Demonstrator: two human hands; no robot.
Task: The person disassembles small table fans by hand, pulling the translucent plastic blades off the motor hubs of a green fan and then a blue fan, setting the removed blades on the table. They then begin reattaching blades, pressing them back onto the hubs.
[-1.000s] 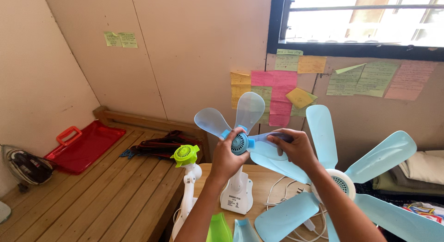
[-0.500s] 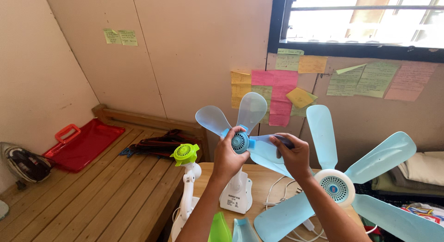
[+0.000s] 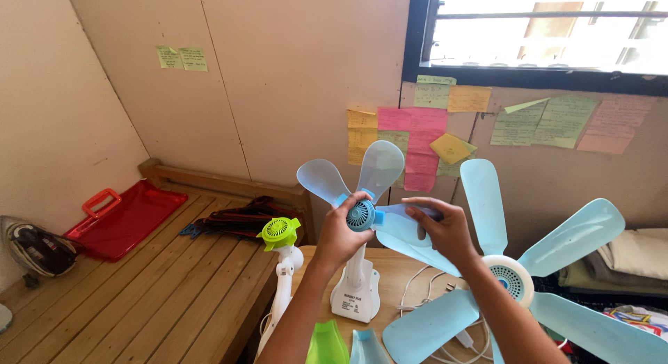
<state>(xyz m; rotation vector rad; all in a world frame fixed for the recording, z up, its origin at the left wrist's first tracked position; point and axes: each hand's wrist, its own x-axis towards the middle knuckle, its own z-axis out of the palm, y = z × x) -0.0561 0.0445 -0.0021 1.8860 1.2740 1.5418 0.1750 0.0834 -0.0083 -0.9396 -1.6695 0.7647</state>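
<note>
A small white stand fan (image 3: 356, 294) with a light blue hub (image 3: 361, 215) and pale blue blades (image 3: 380, 165) stands on a wooden table. My left hand (image 3: 341, 235) grips the hub from the left side. My right hand (image 3: 442, 230) holds one blade (image 3: 398, 228) that points to the right, fingers wrapped over it. Two more blades stick up above the hub. A larger light blue fan (image 3: 511, 277) with long blades lies just right of my right forearm.
A white fan with a green hub (image 3: 279, 232) stands to the left of my left arm. Green and blue blades (image 3: 327, 343) sit at the bottom edge. A red tray (image 3: 129, 221) and an iron (image 3: 38, 247) lie on the wooden bench at left. White cables (image 3: 424, 287) cross the table.
My right hand has slid slightly outward along the right blade. The left hand stays on the hub. The view has shifted a little.
</note>
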